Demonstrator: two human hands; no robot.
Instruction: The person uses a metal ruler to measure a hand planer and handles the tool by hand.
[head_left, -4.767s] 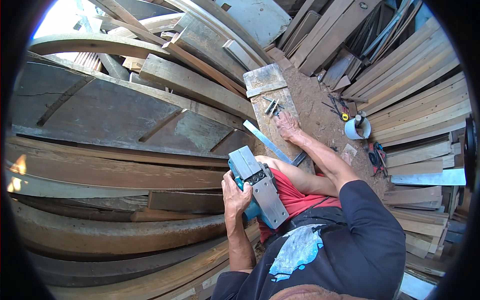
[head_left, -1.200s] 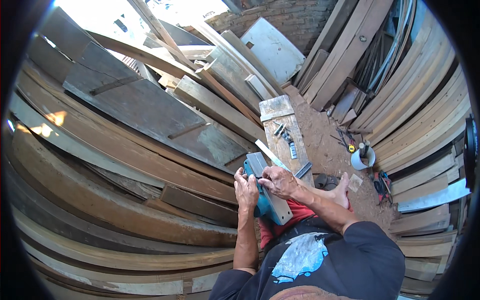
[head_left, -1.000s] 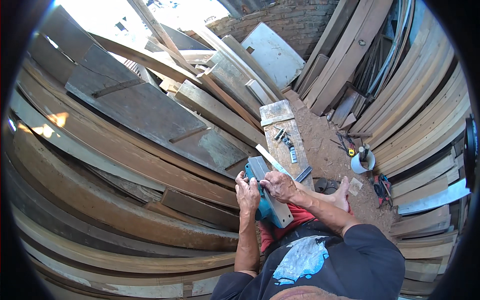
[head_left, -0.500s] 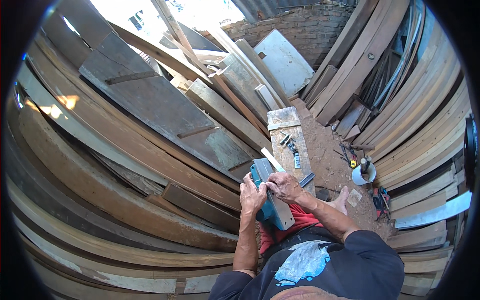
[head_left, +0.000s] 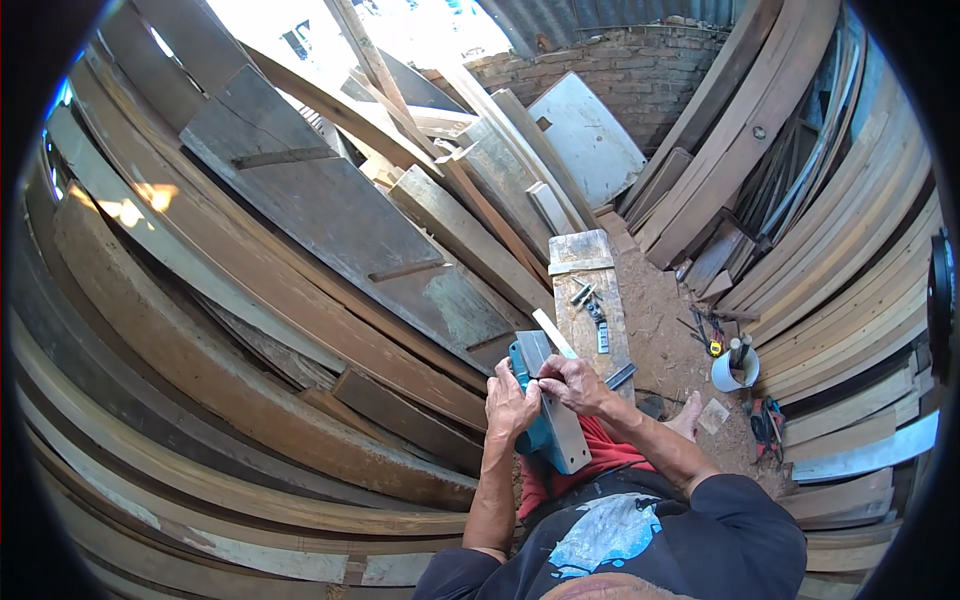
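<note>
A teal electric hand planer (head_left: 567,437) lies over my lap with its flat metal sole turned up. My left hand (head_left: 510,403) is closed around its left side, thumb at the middle of the sole. The fingers of my right hand (head_left: 574,386) are pinched together at the slot across the sole, close to the left thumb; whatever they grip is too small to make out. Beyond the planer stands a narrow wooden bench (head_left: 582,250) with small metal tools (head_left: 585,294) on it. A dark metal bar (head_left: 621,377) sits at its near end, beside a pale wood strip (head_left: 553,332).
Long planks (head_left: 300,270) lean and stack along my left, more boards (head_left: 830,270) along my right. On the floor to the right are a white bucket (head_left: 722,377) holding tools, a yellow tape measure (head_left: 716,348) and a red-and-black tool (head_left: 767,428). A white panel (head_left: 590,140) leans at the back.
The whole view has shifted slightly, so the scene sits a little lower and to the right. Both hands stay at the planer's middle; the right fingers have drawn a little closer to the left thumb.
</note>
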